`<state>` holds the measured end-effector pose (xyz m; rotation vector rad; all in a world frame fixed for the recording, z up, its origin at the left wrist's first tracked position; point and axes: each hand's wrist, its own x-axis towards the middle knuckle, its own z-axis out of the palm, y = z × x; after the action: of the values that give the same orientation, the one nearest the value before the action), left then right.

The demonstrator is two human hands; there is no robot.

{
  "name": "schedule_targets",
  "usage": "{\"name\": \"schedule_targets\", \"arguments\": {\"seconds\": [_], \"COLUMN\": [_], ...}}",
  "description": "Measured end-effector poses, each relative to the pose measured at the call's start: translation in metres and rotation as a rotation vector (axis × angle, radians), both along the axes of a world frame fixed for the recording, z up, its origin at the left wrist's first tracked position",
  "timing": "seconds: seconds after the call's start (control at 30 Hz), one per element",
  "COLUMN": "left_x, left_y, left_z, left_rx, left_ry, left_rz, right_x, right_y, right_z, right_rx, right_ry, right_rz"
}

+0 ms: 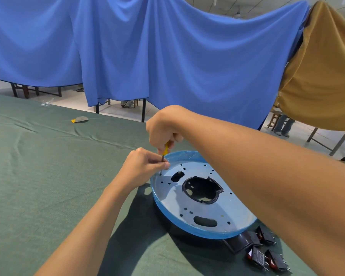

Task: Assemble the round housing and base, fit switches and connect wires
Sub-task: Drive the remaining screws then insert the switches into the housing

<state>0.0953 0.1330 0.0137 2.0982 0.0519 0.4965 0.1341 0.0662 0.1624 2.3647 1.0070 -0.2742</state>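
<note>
"Housing: where do you have it?"

"Right of centre on the bench, lying flat with its pale face up and a blue rim all round. You can see a black-edged round opening in the middle, two slots and rows of small holes."

"And your right hand?"

"It comes in from the right, over the housing. Its fingers are curled tight round the yellow handle of the screwdriver, which stands nearly upright."

"Where does the tip sit?"

"At a hole on the far-left part of the face, just inside the rim. Whether a screw is under it is too small to tell."

"Your left hand?"

"Just left of the rim. Its fingers are pinched narrow round the shaft, close above the tip."

"What else lies by you?"

"Black switches with red faces lie in a cluster at the near right, touching the housing's near edge. A small grey and yellow piece lies well apart at the far left. A blue curtain hangs beyond the bench, with an ochre cloth to its right."
</note>
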Motion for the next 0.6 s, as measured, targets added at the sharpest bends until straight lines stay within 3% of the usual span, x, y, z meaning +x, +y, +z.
{"name": "schedule_targets", "arguments": {"seconds": [0.27,0.4,0.6], "left_x": [-0.002,-0.008,-0.003], "left_y": [0.005,0.015,0.019], "left_z": [0.001,0.004,-0.004], "left_rx": [-0.043,-0.161,-0.311], "left_ry": [0.026,0.066,0.14], "left_rz": [-0.088,-0.213,-0.042], "right_x": [0.003,0.002,0.001], "right_y": [-0.017,-0.037,-0.053], "right_z": [-0.004,-0.009,-0.015], "right_rx": [0.131,0.17,0.277], "right_ry": [0.087,0.028,-0.063], "right_rz": [-0.109,-0.005,0.24]}}
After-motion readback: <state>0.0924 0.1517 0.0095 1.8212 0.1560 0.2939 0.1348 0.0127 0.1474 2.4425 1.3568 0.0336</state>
